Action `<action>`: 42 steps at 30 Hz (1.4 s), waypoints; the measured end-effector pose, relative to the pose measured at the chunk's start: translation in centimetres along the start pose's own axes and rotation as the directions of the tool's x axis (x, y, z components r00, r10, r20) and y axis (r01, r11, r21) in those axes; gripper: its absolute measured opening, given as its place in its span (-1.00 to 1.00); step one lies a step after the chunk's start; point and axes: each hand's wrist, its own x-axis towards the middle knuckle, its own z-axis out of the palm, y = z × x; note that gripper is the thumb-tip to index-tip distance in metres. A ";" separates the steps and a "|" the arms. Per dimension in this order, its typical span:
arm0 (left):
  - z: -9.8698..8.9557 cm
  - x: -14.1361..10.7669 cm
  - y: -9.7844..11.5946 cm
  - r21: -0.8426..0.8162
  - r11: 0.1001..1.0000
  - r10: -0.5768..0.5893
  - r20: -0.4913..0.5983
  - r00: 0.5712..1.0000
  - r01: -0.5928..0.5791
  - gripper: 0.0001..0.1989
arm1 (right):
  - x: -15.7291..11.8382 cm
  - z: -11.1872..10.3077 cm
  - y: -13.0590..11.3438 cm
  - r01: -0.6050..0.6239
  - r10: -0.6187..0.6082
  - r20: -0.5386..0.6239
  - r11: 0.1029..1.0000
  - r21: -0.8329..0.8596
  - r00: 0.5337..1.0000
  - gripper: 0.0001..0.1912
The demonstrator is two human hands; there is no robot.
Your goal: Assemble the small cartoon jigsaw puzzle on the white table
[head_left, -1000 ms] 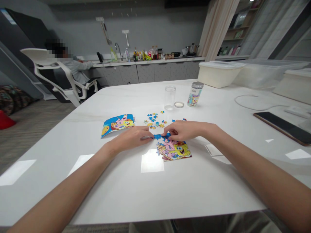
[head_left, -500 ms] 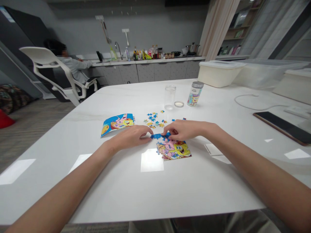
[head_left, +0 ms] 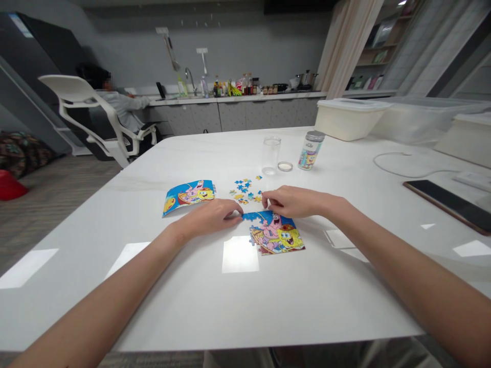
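Note:
A nearly square cartoon jigsaw puzzle (head_left: 276, 232) lies assembled on the white table (head_left: 95, 240), with a blue strip along its far edge. My left hand (head_left: 207, 217) rests beside its far left corner, fingertips touching the blue pieces. My right hand (head_left: 293, 202) sits just beyond the far edge, fingers curled and holding nothing visible. Between the hands and the picture card (head_left: 188, 197) on the left, several loose puzzle pieces (head_left: 243, 188) lie scattered beyond the puzzle. Any pieces under my palms are hidden.
A clear drinking glass (head_left: 271, 155), a round lid (head_left: 285, 166) and a puzzle jar (head_left: 310, 152) stand beyond the pieces. Plastic storage boxes (head_left: 351, 120), a white cable and a dark tablet (head_left: 448, 204) lie to the right. A seated person (head_left: 123, 105) is at the far counter.
The blue strip now lies joined along the puzzle's far edge. My right hand has lifted back from it, and my left hand has stayed at the corner. The view has shifted slightly.

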 end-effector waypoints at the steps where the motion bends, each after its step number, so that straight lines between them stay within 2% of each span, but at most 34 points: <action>1: 0.1 0.0 -0.1 0.002 1.000 0.008 -0.001 1.000 -0.008 -0.73 | 0.0 0.0 0.1 0.004 -0.004 0.007 1.000 -0.003 1.000 -0.76; 6: 0.3 0.1 -0.2 0.010 0.999 0.046 -0.002 0.999 -0.046 -0.74 | -0.1 -0.3 0.3 -0.030 0.030 0.004 0.999 -0.045 1.000 -0.74; 10: 0.3 0.1 -0.1 0.029 0.999 0.041 0.017 0.999 -0.041 -0.74 | -0.2 -0.5 0.5 -0.161 0.151 -0.072 0.976 -0.146 0.986 -0.73; 13: 0.3 0.0 -0.2 0.056 0.996 0.064 0.027 0.998 -0.066 -0.74 | -0.3 -0.6 0.8 -0.312 0.288 -0.136 0.927 -0.210 0.948 -0.71; 17: 0.4 0.0 -0.6 0.087 0.993 0.074 0.024 0.997 -0.075 -0.74 | -0.5 -0.6 1.4 -0.458 0.433 -0.150 0.855 -0.243 0.889 -0.68; 25: 1.0 0.0 -1.8 0.121 0.987 0.102 0.010 0.995 -0.102 -0.78 | -0.7 -0.9 2.0 -0.575 0.559 -0.143 0.765 -0.290 0.816 -0.65; 32: 1.0 -0.1 -1.8 0.110 0.987 0.122 -0.006 0.993 -0.120 -0.77 | -0.9 -1.2 2.0 -0.546 0.529 -0.137 0.798 -0.255 0.838 -0.66; 36: 1.0 -0.1 -1.9 0.113 0.986 0.125 -0.004 0.992 -0.124 -0.78 | -1.2 -1.6 3.0 -0.530 0.517 -0.122 0.804 -0.270 0.847 -0.69; 42: 0.9 -0.1 -1.7 0.117 0.987 0.113 0.005 0.994 -0.113 -0.76 | -1.6 -1.4 5.3 -0.353 0.347 -0.062 0.923 -0.156 0.936 -0.67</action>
